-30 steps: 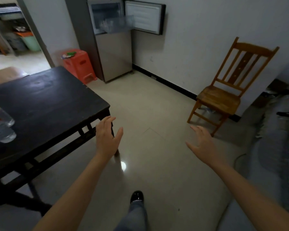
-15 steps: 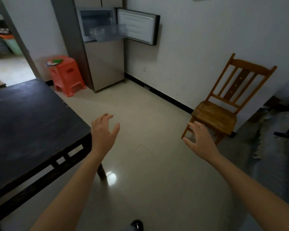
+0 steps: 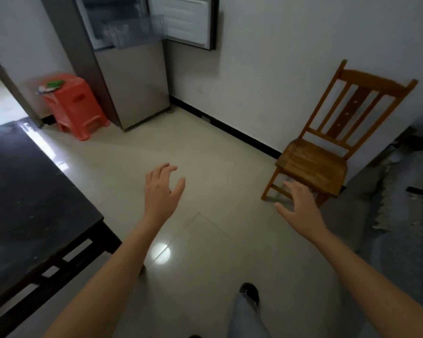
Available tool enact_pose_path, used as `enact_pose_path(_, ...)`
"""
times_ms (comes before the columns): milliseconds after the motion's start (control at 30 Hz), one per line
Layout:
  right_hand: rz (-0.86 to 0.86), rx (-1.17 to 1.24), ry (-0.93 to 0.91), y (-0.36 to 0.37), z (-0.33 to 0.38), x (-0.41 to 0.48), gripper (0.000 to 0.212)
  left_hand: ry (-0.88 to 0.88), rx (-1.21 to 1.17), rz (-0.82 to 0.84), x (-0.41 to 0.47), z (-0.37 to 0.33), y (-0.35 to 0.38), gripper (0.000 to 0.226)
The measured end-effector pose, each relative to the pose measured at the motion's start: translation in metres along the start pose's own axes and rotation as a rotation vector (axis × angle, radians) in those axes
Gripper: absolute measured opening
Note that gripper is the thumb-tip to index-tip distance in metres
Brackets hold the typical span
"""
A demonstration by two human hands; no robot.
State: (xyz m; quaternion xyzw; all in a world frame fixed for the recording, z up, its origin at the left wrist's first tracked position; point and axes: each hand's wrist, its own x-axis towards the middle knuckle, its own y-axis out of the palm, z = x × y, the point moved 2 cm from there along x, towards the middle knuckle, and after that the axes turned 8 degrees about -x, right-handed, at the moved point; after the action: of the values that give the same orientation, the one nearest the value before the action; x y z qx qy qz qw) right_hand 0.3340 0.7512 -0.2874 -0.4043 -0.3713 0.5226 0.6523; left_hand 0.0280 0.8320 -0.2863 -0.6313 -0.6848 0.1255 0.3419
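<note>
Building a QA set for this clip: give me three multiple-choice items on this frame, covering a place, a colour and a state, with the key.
1. Where does the stool stand?
A. just left of the fridge
B. on top of it
C. just right of it

2. What colour is the table top?
A. white
B. black
C. green

3. How are the left hand and right hand?
A. each grips a bottle
B. both press on the table
C. both hold nothing, fingers loosely spread

Key:
1 A, the stool sits against the fridge's left side.
2 B, the top is dark all over apart from a glare patch.
3 C, both are raised in front of the person and neither holds anything.
</note>
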Motion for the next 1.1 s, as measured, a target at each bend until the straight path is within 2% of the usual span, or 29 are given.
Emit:
enact_pose_path(233, -0.010, -0.067, -0.169, -0.024, -0.034, 0.120, 0.058, -0.008, 0.068, -0.114, 0.075, -0.024, 0.042, 0.064)
enact_pose_path(533, 0.001, -0.149, -0.353, -0.055, -0.043, 0.255, 0.062, -0.120, 0.120, -0.225, 0.142, -0.051, 0.079, 0.069)
enact_pose_path(667, 0.033, -0.137, -0.420, -0.044, -0.035, 0.300, 0.061, -0.161, 0.171, -0.253, 0.166, -0.037, 0.088, 0.062)
enact_pose_path(800, 0.034, -0.174, -0.460, -0.023, -0.019, 0.347, 0.062, -0.223, 0.234, -0.283, 0.197, -0.014, 0.087, 0.067)
enact_pose_path(900, 0.035, -0.202, -0.492, -0.005, 0.001, 0.386, 0.072, -0.331, 0.329, -0.226, 0.225, 0.012, 0.091, 0.065)
enact_pose_path(1000, 0.077, -0.259, -0.572, 0.011, 0.034, 0.441, 0.084, -0.360, 0.338, -0.233, 0.269, 0.040, 0.087, 0.068)
enact_pose_path(1100, 0.077, -0.268, -0.618, 0.023, 0.067, 0.493, 0.083, -0.405, 0.317, -0.255, 0.311, 0.063, 0.080, 0.068)
